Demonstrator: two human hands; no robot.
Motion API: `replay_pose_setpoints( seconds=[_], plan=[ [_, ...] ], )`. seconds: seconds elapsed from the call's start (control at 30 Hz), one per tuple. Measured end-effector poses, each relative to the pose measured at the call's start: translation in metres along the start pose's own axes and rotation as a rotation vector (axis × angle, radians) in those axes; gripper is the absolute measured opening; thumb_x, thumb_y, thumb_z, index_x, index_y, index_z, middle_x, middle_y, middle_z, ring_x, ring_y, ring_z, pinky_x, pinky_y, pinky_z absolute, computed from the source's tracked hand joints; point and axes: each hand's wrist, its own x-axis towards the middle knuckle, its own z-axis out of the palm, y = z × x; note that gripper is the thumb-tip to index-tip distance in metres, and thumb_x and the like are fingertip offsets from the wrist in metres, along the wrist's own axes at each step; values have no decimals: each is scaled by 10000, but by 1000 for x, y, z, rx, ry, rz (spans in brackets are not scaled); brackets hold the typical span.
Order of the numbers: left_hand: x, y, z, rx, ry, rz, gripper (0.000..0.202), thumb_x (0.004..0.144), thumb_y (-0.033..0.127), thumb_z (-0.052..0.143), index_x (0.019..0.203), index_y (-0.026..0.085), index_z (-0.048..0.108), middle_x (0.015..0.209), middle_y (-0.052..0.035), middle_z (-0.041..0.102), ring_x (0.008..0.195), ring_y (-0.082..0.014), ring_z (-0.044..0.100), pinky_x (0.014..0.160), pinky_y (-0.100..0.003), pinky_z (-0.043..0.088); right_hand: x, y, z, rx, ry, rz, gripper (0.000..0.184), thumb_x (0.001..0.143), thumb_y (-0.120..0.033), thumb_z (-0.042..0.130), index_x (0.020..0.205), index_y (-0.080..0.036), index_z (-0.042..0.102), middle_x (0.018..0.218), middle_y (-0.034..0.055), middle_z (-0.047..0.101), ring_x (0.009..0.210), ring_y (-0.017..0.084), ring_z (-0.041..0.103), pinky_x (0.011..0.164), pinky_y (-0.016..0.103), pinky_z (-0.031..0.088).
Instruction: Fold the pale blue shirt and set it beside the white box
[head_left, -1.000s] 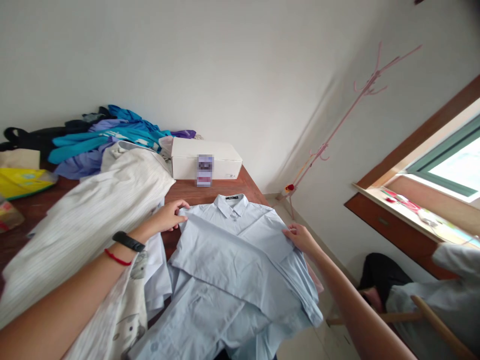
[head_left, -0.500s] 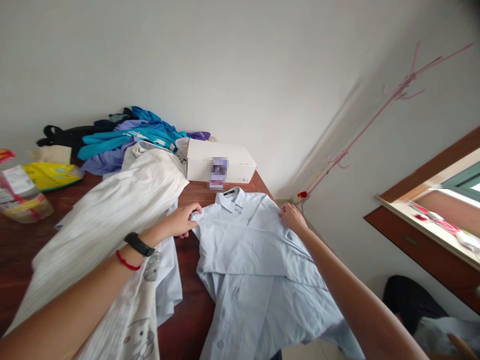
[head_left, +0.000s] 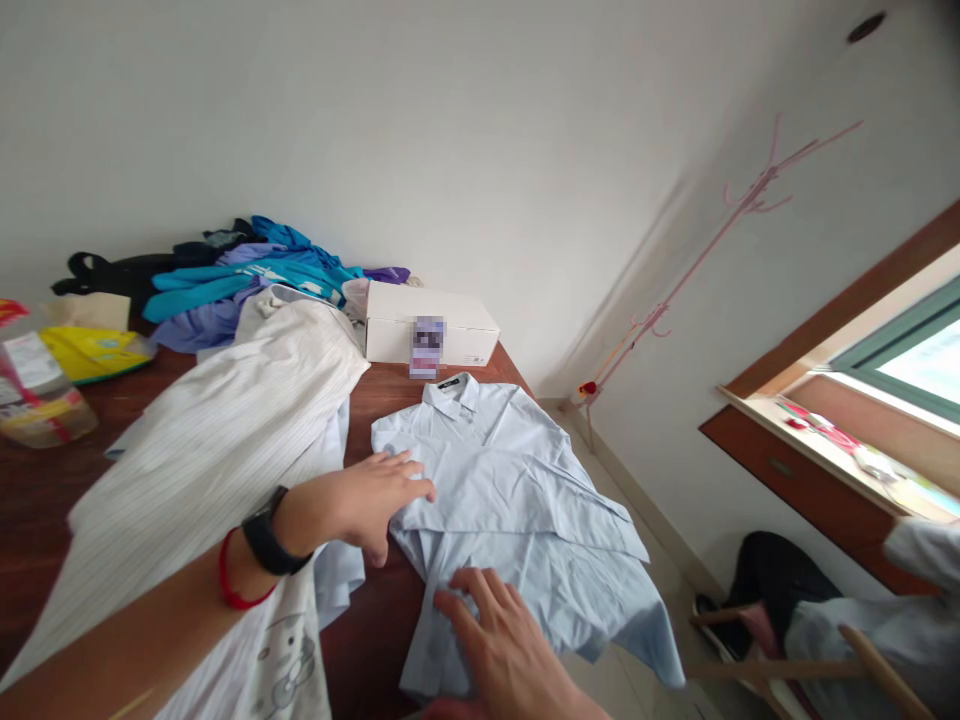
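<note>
A light blue collared shirt (head_left: 510, 480) lies face down on the dark wooden table (head_left: 375, 385), sleeves folded across its back, collar pointing away from me. My left hand (head_left: 375, 500) rests flat on the shirt's left edge with the fingers stretched out. A black band and a red string circle that wrist. My right hand (head_left: 502, 640) lies flat with spread fingers on the lower part of the shirt, near the hem. Neither hand holds anything.
A cream striped garment (head_left: 202, 440) covers the table's left side. Behind it sits a heap of blue and purple clothes (head_left: 240, 270) and a white box (head_left: 431, 325). Snack packets (head_left: 45, 385) lie far left. A pink coat stand (head_left: 675, 290) leans at the wall; a chair (head_left: 810, 620) with clothes stands right.
Both hands have left the shirt's shoulders and come down toward me: the left now presses the left edge, the right now lies on the lower part.
</note>
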Motion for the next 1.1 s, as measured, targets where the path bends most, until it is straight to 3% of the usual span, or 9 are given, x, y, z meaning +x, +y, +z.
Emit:
replay_pose_setpoints(
  seconds=[0.1,0.2,0.3,0.4,0.53,0.7,0.83,0.97,1.1],
  plan=[
    [6,16,19,64,-90,43,1008,433,311,980,1371,290,610,1590,-169,446,1503,-456,317,1203,-600,280,-16,4,34,-81,98,-6,631,860,-381,731,1448,-261,534,1487,169,568,1253,397,604,1034,538,508],
    [12,20,35,93,-108,49,1174,391,313,999,1467,267,532,1656,-219,311,1512,-488,275,1198,-646,258,-29,3,44,-40,111,4,700,845,-364,710,1504,-240,509,1566,176,486,1411,436,476,1133,603,417],
    [17,17,43,87,-74,71,1259,373,334,999,1516,302,472,1675,-201,276,1518,-492,254,1192,-667,251,-37,-3,27,81,81,44,619,847,-285,662,1459,-256,577,1551,136,516,1432,388,475,1177,570,390],
    [19,12,43,68,-72,93,1248,397,377,995,1525,332,463,1679,-189,272,1513,-499,261,1179,-683,256,-41,-8,-2,264,142,131,469,917,-187,546,1364,-279,653,1416,94,650,1317,287,614,1114,438,498],
    [22,13,42,57,-61,98,1201,467,417,978,1544,326,455,1682,-195,258,1512,-506,256,1179,-699,228,-47,-10,-16,408,273,257,345,997,-245,490,1260,-274,711,1311,96,710,1218,269,682,1035,410,564],
    [33,11,47,-20,-112,287,1128,537,544,947,1542,368,465,1721,-131,151,1566,-454,94,1228,-654,129,-54,-16,12,224,209,173,501,828,-158,629,1315,-266,673,1450,98,617,1391,338,539,1131,514,486],
    [40,5,51,-74,-93,353,895,656,629,869,1465,407,559,1722,-76,185,1576,-408,111,1248,-616,96,-51,-26,28,131,231,220,584,735,-142,678,1306,-256,632,1461,116,593,1395,378,520,1151,559,453],
    [44,0,53,-97,-77,363,903,638,642,878,1451,392,576,1714,-82,216,1580,-397,112,1254,-609,89,-45,-35,24,134,260,292,526,707,-101,647,1213,-244,640,1420,125,602,1334,361,563,1111,515,488],
    [46,-4,57,-114,-89,367,964,598,647,899,1459,371,565,1718,-94,199,1581,-407,84,1248,-631,70,-44,-37,10,179,200,325,539,693,-59,570,1197,-234,642,1425,115,587,1325,308,570,1111,455,474]
  ],
)
